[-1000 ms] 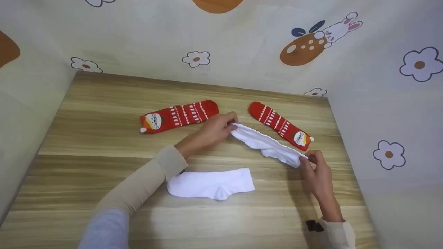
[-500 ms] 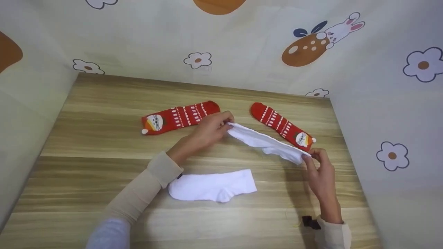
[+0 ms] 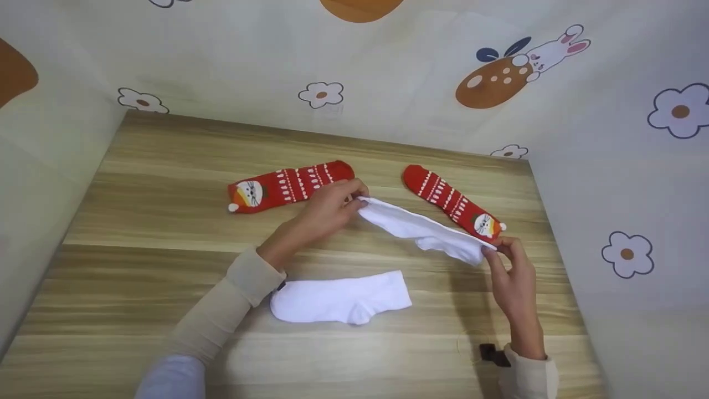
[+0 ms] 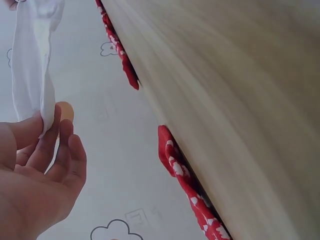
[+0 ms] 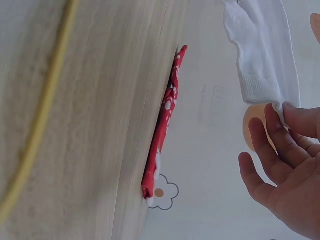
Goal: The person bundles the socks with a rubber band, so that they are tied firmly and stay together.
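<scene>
A white sock (image 3: 421, 228) is stretched above the table between both hands. My left hand (image 3: 327, 209) pinches one end of it between thumb and fingers. At the other end, the cuff, my right hand (image 3: 515, 280) pinches the fabric; the right wrist view shows the ribbed cuff (image 5: 262, 90) in its grip. A second white sock (image 3: 338, 299) lies flat on the table nearer the person, its toe end next to the left sleeve. Behind the hands lie two red patterned socks, one on the left (image 3: 288, 187), partly covered by the left hand, and one on the right (image 3: 446, 197).
The wood-grain table (image 3: 166, 266) meets a light cloth wall (image 3: 238, 72) printed with flowers and a rabbit, at the back and sides. A thin yellow strand (image 5: 45, 105) crosses the right wrist view close to the camera.
Both hands still hold the white sock. The left hand has shifted slightly left, drawing the sock a little straighter. The socks on the table lie as before.
</scene>
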Motion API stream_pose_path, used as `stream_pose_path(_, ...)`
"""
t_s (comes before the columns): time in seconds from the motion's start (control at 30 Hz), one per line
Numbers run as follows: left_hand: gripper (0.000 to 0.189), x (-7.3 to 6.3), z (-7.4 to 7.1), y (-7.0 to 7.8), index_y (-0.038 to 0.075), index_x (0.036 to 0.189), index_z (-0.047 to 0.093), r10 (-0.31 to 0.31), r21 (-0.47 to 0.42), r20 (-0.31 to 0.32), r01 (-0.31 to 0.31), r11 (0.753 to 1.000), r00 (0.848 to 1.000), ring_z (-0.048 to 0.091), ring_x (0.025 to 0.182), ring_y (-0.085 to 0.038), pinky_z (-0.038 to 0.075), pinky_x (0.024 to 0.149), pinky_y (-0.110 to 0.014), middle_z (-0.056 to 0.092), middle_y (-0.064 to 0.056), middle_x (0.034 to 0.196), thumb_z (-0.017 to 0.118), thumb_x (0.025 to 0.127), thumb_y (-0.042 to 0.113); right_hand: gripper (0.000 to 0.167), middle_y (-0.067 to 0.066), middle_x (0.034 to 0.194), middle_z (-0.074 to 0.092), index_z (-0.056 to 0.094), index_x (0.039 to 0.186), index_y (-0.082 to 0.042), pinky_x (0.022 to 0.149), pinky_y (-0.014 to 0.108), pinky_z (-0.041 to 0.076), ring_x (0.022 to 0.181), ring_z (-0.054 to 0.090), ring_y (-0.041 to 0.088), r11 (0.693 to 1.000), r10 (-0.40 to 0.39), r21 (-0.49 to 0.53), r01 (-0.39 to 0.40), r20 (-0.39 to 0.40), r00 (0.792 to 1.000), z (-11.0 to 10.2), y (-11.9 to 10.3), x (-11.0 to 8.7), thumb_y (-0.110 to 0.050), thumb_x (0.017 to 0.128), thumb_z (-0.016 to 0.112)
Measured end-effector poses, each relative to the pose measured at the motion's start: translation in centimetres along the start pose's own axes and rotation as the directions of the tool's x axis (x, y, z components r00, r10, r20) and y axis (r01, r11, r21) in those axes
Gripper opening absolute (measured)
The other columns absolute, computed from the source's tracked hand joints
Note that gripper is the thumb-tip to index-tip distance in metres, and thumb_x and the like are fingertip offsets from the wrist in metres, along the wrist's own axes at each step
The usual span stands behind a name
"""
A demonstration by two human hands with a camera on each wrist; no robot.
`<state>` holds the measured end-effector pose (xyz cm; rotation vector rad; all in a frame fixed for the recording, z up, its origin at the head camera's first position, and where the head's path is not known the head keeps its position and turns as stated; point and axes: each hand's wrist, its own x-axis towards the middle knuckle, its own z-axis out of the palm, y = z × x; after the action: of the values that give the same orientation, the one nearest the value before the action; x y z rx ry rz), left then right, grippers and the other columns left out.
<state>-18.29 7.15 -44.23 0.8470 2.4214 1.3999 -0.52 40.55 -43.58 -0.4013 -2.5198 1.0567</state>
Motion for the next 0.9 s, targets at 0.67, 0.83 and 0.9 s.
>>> stream_pose_path(0.67,0.022,-1.6,-2.4,0.6,0.021,0.120,0.070,-0.077,-0.050,-0.005,0.076,0.996,0.997,0.063,0.099,-0.018,0.057,0.084,-0.032,0.072,0.005,0.111,0.067,0.101,0.030,0.023,0.011,0.116,0.070,0.061,0.119,0.003,0.090,0.011,0.048,0.104,0.064,0.006,0.984,0.038,0.175,-0.038,0.007,0.999,1.3,-1.0,0.9,-0.009,0.101,0.066)
stream_pose_path(0.83,0.023,-2.2,-2.8,0.4,0.021,0.121,0.072,-0.090,-0.058,-0.018,0.089,0.994,0.996,0.063,0.096,-0.018,0.057,0.081,-0.031,0.073,0.005,0.109,0.069,0.100,0.031,0.022,-0.003,0.108,0.070,0.065,0.120,0.000,0.086,0.013,0.050,0.099,0.065,0.009,0.980,0.021,0.200,-0.019,-0.005,1.000,1.7,-1.3,1.0,-0.010,0.100,0.066)
stream_pose_path(0.9,0.023,-2.5,-3.0,0.3,0.020,0.120,0.073,-0.081,-0.062,-0.031,0.079,0.995,0.996,0.064,0.095,-0.019,0.057,0.081,-0.032,0.074,0.003,0.108,0.069,0.100,0.030,0.021,-0.005,0.100,0.069,0.066,0.120,-0.002,0.079,0.014,0.049,0.092,0.063,0.010,0.976,0.013,0.216,-0.012,-0.002,1.000,1.9,-1.4,1.0,-0.010,0.100,0.066)
